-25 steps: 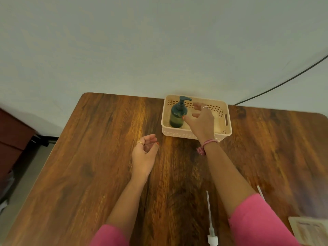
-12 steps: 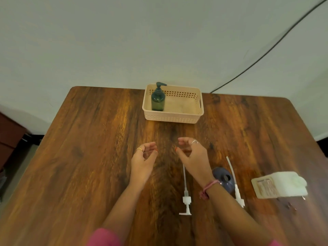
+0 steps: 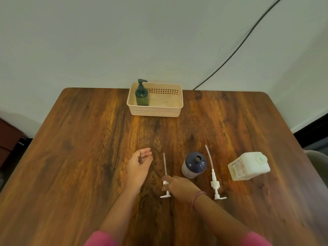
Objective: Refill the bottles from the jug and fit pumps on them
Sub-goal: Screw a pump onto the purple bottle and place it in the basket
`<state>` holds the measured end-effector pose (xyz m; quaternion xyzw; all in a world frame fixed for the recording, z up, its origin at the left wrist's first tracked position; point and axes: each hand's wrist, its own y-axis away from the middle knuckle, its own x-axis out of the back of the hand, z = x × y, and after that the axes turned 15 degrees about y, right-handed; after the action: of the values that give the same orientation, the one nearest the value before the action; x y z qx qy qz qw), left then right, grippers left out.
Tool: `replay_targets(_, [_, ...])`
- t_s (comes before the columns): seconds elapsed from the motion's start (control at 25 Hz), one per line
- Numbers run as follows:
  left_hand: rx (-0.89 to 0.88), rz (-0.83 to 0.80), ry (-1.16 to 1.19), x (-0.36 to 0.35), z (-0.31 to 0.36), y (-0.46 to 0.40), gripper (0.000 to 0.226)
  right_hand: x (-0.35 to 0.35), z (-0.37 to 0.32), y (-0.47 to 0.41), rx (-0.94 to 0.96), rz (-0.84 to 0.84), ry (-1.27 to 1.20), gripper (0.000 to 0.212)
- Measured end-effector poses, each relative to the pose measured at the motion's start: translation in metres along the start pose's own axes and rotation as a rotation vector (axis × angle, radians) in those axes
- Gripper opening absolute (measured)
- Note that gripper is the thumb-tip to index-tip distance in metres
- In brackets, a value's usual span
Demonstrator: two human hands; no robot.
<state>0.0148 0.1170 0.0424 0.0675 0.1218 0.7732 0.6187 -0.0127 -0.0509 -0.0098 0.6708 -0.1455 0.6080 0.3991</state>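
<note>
A dark green bottle [image 3: 141, 96] with a pump on top stands in the left end of a cream basket [image 3: 156, 110] at the table's far edge. A dark blue bottle [image 3: 194, 164] with its neck uncovered stands near me. Two white pumps lie flat: one [image 3: 165, 172] left of the blue bottle, one [image 3: 213, 178] right of it. A white jug [image 3: 248, 166] stands further right. My right hand [image 3: 179, 187] closes around the collar of the left pump, which still lies on the table. My left hand [image 3: 139, 166] rests on the wood, fingers loosely curled, holding nothing.
The wooden table [image 3: 88, 157] stands against a pale wall. A black cable [image 3: 239, 45] runs down the wall to the table's back edge. A dark cabinet [image 3: 8, 137] is at the far left, beyond the table.
My right hand left the basket, drew back toward me and came down on the left pump. The view tilted down, bringing the blue bottle, pumps and jug into sight. The left hand barely moved.
</note>
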Motion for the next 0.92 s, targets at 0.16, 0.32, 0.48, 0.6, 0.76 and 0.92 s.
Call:
replay_targets(0.16, [0.002,0.019,0.012,-0.015,-0.001,0.012,0.024,-0.003,0.011,0.006,0.036,0.133,-0.062,0.034])
replay_targets(0.32, [-0.012,0.057,0.029,-0.021,-0.003,0.016,0.025,0.037,0.029,0.025,-0.001,0.326,-0.406,0.028])
replay_targets(0.48, [0.002,0.120,0.040,-0.032,-0.008,0.017,0.028,0.081,0.060,0.064,-0.113,0.518,-0.831,0.019])
replay_targets(0.6, [0.010,0.112,0.003,-0.048,-0.014,0.021,0.030,0.094,0.078,0.081,-0.144,0.583,-0.909,0.018])
replay_targets(0.76, [-0.066,-0.101,-0.225,-0.061,-0.024,0.022,0.058,0.086,0.086,0.089,-0.184,0.605,-0.962,0.027])
replay_targets(0.92, [-0.058,-0.393,-0.513,-0.074,-0.038,0.018,0.103,0.079,0.092,0.096,-0.276,0.790,-1.067,0.029])
